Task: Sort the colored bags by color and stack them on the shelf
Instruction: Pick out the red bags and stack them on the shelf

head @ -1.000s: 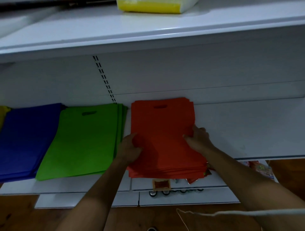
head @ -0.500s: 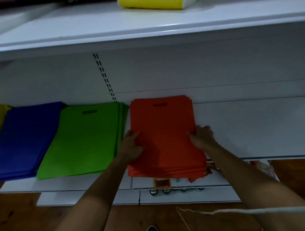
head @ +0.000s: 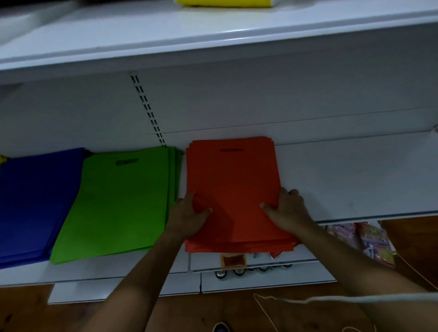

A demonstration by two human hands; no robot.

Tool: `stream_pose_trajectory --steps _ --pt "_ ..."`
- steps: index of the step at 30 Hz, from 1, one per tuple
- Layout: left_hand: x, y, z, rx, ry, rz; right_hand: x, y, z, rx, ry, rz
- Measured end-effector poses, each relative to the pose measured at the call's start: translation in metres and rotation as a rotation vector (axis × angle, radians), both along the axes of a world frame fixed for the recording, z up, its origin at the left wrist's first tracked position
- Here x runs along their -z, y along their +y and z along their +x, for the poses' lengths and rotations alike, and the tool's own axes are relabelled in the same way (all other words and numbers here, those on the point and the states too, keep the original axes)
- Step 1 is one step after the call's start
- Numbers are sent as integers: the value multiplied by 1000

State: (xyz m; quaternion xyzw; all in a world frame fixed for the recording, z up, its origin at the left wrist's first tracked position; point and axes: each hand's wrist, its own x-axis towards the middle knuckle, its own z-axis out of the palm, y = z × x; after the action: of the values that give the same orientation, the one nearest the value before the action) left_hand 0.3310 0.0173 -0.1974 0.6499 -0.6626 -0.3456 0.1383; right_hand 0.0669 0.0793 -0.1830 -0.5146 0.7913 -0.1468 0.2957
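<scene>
**Both hands on the red stack, middle shelf**

Left hand (head: 189, 216) gripped the left edge of the stack of red bags (head: 233, 187): thumb laid over the top sheet, pointing right, the other fingers tucked out of sight along the stack's side. Right hand (head: 288, 208) mirrored it on the right edge, thumb on top pointing left, knuckles curled down over the side. Each grip was closed on the stack, about two thirds of the way toward its near end.

The red stack lay flat on the white shelf (head: 355, 180), its near end hanging past the shelf's front lip. Many sheets, edges slightly fanned at the far corners and along the near end. A slot handle cut-out showed near the far edge of the top bag.

Just beside it on the left, with a narrow strip of shelf between, lay a stack of green bags (head: 118, 203), angled, with the same cut-out handle. Left of that, touching or overlapping it, a stack of blue bags (head: 35, 201). A sliver of yellow showed at the far left edge, too little to identify.

A yellow stack (head: 222, 2) sat on the upper shelf (head: 166, 33). Below right, colourful packets (head: 369, 241) on a lower level.
</scene>
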Motion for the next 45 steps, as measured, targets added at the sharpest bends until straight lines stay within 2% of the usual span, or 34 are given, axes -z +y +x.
stream_pose_trajectory --steps 2,4,6,9,12,18,27,32,35,37,40,43,45 --pt "-3 -1 0 4 27 25 0 4 0 15 8 -7" --pt "-6 2 -3 89 64 110 -2 4 -2 70 98 2" --pt "-6 4 -2 152 21 117 -4 3 2 93 138 34" --pt "-11 0 5 106 11 102 -2 6 14 46 82 59" --pt "-16 8 5 164 41 147 -2 12 14 100 112 29" --pt "-14 20 10 178 -35 65 -5 25 14 23 43 42" --pt "-27 30 0 110 150 133 -12 13 -2 35 2 -40" --pt "-22 27 1 -41 131 70 -6 15 8 -29 -26 -35" --pt "-26 25 -3 -118 279 162 -4 17 7 48 -5 -82" --pt "-25 24 -7 -142 285 148 -8 15 7 82 -29 -100" --pt "-24 19 -8 -198 265 112 -8 17 10 5 -63 -72" --pt "-25 20 -10 -187 314 170 -10 17 -1 116 -11 -70" --pt "-27 24 -10 -214 310 151 -11 16 3 116 -40 -76"
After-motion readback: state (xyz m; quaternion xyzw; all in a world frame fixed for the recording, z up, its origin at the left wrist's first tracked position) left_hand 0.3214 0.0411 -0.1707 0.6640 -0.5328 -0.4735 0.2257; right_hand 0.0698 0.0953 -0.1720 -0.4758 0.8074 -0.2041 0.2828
